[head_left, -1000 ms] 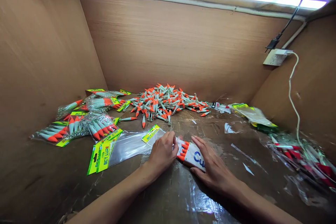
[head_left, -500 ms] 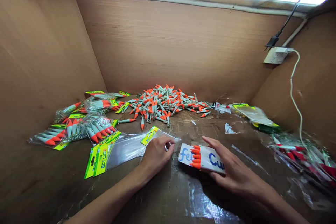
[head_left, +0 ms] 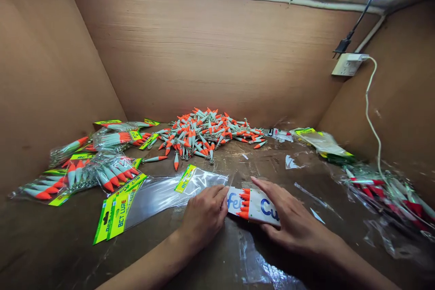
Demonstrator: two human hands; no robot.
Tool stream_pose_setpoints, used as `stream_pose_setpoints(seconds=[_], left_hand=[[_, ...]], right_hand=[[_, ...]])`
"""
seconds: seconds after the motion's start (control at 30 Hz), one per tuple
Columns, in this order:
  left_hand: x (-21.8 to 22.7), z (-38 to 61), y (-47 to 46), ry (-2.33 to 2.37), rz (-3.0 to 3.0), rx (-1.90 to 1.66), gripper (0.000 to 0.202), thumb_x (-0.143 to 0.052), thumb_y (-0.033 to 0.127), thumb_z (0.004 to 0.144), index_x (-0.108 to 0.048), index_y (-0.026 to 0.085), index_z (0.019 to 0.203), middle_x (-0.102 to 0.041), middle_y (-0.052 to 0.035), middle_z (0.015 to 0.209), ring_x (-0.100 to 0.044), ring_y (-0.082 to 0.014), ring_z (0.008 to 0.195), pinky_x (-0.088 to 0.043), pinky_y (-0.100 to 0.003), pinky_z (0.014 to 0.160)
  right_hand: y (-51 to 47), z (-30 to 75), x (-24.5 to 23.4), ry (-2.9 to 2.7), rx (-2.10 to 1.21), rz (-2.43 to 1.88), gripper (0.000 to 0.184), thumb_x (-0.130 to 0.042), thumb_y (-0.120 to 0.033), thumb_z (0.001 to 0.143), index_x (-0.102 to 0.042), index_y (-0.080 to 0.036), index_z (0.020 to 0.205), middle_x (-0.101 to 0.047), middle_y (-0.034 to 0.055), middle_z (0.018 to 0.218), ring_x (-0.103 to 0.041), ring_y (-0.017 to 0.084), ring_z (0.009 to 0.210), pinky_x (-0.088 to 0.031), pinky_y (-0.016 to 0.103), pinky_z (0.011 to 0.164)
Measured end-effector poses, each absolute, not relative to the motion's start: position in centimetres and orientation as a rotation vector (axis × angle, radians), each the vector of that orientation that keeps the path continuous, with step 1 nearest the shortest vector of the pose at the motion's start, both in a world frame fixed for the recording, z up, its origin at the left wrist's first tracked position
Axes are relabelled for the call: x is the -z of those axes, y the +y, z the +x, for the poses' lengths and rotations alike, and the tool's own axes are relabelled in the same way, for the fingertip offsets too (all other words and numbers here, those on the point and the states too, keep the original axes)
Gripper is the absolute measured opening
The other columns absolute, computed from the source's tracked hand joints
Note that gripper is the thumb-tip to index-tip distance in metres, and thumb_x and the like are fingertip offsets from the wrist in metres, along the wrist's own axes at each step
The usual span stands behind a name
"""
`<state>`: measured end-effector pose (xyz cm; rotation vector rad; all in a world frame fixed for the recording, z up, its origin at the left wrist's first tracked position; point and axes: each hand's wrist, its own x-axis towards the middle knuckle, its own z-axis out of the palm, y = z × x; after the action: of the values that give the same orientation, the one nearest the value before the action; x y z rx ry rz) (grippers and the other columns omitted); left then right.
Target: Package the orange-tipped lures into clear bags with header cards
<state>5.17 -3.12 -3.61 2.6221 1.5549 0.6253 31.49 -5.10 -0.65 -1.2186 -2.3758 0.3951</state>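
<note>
My left hand is closed in a pinch at the open right end of a clear plastic bag with a yellow-green BCT LURE label; its fingertips are partly hidden. My right hand is wrapped around a flat white holder with blue handwriting, thumb below and fingers above. A row of several orange lure tips points left across the holder. The holder's left end meets my left fingers. Flat bags with yellow-green headers lie left of my left hand.
A heap of orange-and-white lures lies at the back. Packed lure bags are piled on the left. On the right lie stacked flat packs and red-and-white packed lures. A white cable hangs from a wall socket.
My left hand has closed in on the holder's left end and now touches it, with its knuckles turned up. My right hand still grips the holder. The camera view has shifted slightly.
</note>
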Motion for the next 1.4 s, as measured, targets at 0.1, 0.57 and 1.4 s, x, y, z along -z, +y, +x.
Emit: stream_pose_setpoints(seconds=[0.1,0.57,1.4], left_hand=[[3.7,5.5,-3.4,1.544,2.702,-0.554,0.041,-0.047,0.021,0.095,-0.055,0.023,0.135,-0.061,-0.0076,0.137,-0.064,-0.0273,0.113,-0.057,-0.04,0.087],[4.0,5.7,-3.9,1.508,2.749,-0.534,0.042,-0.047,0.019,0.093,-0.057,0.021,0.134,-0.057,-0.0101,0.143,-0.061,-0.0283,0.122,-0.058,-0.044,0.093],[4.5,6.2,-3.9,1.342,2.85,-0.616,0.046,-0.044,0.015,0.097,-0.048,0.013,0.143,-0.049,-0.0164,0.149,-0.046,-0.0291,0.138,-0.05,-0.044,0.107]], right_hand=[[-5.2,31.4,0.7,-2.361,-0.375,-1.216,0.091,-0.061,-0.018,0.075,-0.021,-0.029,0.156,-0.043,0.0082,0.152,-0.046,0.029,0.135,-0.039,0.046,0.112],[-5.3,30.1,1.5,-2.256,-0.224,-1.239,0.09,-0.061,-0.016,0.075,-0.022,-0.028,0.155,-0.048,0.0109,0.146,-0.049,0.03,0.131,-0.044,0.049,0.108],[-4.5,27.9,3.3,-2.41,-0.273,-1.267,0.092,-0.065,-0.024,0.082,-0.014,-0.03,0.158,-0.002,0.0096,0.166,-0.033,0.032,0.144,-0.036,0.049,0.115]])
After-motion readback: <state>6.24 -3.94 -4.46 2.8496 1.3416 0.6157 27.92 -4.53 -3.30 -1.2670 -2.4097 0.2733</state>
